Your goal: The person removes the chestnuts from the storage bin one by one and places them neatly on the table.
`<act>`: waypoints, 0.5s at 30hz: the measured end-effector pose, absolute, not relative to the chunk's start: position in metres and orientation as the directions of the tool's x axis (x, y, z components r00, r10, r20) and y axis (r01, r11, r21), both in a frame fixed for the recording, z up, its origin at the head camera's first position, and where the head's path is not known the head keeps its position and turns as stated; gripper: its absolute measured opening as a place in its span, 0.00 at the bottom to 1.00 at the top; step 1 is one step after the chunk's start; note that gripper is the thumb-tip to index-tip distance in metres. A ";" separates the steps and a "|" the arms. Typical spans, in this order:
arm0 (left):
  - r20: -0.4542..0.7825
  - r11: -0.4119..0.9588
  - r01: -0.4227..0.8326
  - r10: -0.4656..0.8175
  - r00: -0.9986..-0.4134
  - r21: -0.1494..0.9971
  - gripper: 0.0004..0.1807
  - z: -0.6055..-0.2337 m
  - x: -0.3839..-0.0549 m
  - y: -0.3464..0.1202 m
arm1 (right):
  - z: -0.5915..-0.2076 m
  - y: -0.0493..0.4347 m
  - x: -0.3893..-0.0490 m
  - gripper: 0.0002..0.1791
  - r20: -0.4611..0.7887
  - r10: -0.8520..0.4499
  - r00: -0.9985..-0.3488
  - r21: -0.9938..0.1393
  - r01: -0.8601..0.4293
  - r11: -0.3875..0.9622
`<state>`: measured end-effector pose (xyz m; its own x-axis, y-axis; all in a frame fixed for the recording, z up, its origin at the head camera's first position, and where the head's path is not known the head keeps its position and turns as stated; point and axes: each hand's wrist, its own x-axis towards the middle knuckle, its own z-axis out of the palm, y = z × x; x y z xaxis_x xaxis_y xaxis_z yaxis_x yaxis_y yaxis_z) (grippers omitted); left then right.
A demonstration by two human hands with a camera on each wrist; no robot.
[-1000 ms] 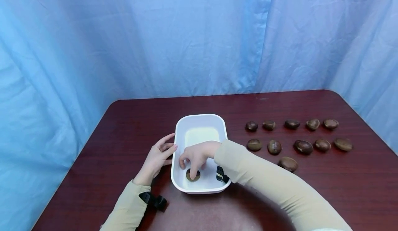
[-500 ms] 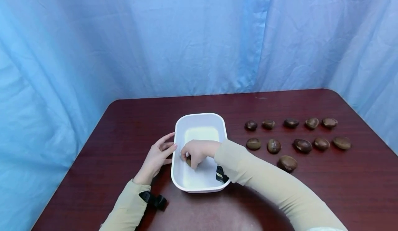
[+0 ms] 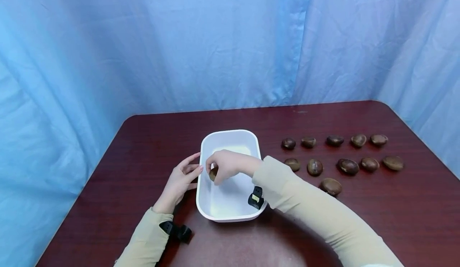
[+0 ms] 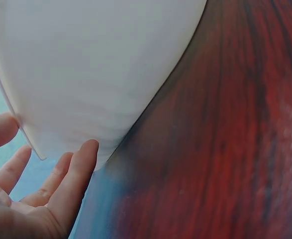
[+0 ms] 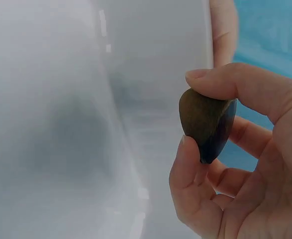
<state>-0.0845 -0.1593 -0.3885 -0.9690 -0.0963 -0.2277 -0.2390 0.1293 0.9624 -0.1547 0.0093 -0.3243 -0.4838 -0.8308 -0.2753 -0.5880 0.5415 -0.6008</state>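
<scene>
My right hand point(image 3: 230, 165) pinches a chestnut point(image 5: 203, 117) between thumb and fingers, over the white plastic tub point(image 3: 230, 220). In the right wrist view the nut shows a dull brown patch beside a dark glossy side, narrowing to a tip at the bottom. My left hand point(image 3: 181, 183) is at the tub's left side. Seen from the left wrist, its thumb point(image 4: 4, 128) meets the rim while the other fingers reach along the outer wall, loosely extended.
On the right of the dark red wooden table point(image 3: 158, 143), several chestnuts point(image 3: 347, 166) lie in two rows. One more chestnut point(image 3: 330, 186) lies nearer, close to the right sleeve. A blue curtain point(image 3: 215, 47) hangs behind the table.
My right hand has taken hold of the chestnut from the tub's floor and raised it, moving slightly toward the far end. My left hand has stayed at the tub's side.
</scene>
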 end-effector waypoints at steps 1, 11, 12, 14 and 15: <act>-0.228 0.131 -0.240 -0.096 -0.969 0.962 0.28 -0.388 -0.084 -0.159 | -0.320 0.011 -0.154 0.09 -0.266 -0.834 -0.483 -0.612 -0.584 0.533; -0.228 0.135 -0.240 -0.097 -0.969 0.961 0.28 -0.388 -0.083 -0.161 | -0.288 0.032 -0.151 0.12 -0.158 -0.868 -0.470 -0.658 -0.605 0.448; -0.230 0.130 -0.242 -0.099 -0.968 0.961 0.27 -0.388 -0.083 -0.161 | -0.287 0.035 -0.150 0.12 -0.156 -0.867 -0.473 -0.655 -0.607 0.449; -0.233 0.124 -0.244 -0.102 -0.967 0.962 0.27 -0.388 -0.083 -0.160 | -0.286 0.041 -0.149 0.12 -0.139 -0.869 -0.474 -0.642 -0.625 0.443; -0.235 0.121 -0.247 -0.105 -0.966 0.962 0.27 -0.388 -0.082 -0.160 | -0.287 0.043 -0.148 0.12 -0.127 -0.870 -0.476 -0.635 -0.635 0.440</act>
